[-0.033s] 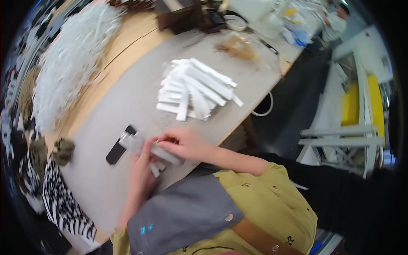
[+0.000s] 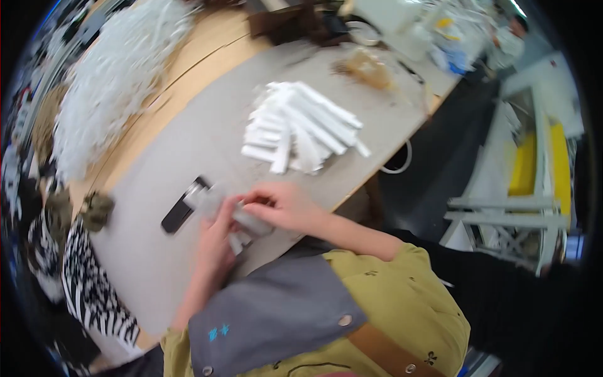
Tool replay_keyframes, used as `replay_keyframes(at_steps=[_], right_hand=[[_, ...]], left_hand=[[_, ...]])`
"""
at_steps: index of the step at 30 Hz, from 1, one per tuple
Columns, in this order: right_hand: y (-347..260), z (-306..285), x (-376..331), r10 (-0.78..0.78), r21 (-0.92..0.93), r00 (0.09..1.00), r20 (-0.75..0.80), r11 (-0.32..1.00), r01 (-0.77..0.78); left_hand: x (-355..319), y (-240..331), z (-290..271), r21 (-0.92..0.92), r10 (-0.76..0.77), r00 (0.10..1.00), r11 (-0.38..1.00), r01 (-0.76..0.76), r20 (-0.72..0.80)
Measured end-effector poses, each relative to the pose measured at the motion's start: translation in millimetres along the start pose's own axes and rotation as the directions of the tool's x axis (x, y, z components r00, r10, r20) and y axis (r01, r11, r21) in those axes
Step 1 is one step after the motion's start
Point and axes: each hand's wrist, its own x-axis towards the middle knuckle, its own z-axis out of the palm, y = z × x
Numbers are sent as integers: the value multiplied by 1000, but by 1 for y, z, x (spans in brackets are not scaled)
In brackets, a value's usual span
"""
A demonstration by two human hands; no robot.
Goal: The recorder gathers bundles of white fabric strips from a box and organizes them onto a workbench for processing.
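Note:
Near the table's front edge, my left hand (image 2: 217, 242) is closed around white strips, with their pale ends (image 2: 237, 242) sticking out below the fingers. My right hand (image 2: 286, 204) meets it from the right, its fingers pinched on a white strip (image 2: 252, 222). Motion blur hides exactly how the fingers grip it. Just beyond my left hand lies a narrow black object (image 2: 179, 215) with a shiny metal part; its kind is unclear. A loose pile of flat white strips (image 2: 301, 129) rests on the grey work surface (image 2: 144, 251) beyond both hands.
A large heap of thin white strands (image 2: 119, 81) covers the far left. Black-and-white patterned cloth (image 2: 94, 283) hangs by the left edge. At the back are a crumpled tan plastic bag (image 2: 370, 68) and a brown box (image 2: 276, 22). A pale frame (image 2: 502, 213) stands right, beyond the aisle.
The whole view has shifted slightly, so the table and the pile sit farther right in the picture. My hands stay together on the white strip.

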Motion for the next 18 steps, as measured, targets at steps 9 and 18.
replay_keyframes(at_steps=[9, 18], right_hand=[[-1, 5, 1, 279, 168, 949, 147, 938, -302], [-8, 9, 5, 339, 449, 927, 160, 812, -374]], left_hand=[[10, -2, -1, -126, 23, 978, 992, 3, 209], [14, -10, -12, -235, 10, 928, 968, 84, 373]])
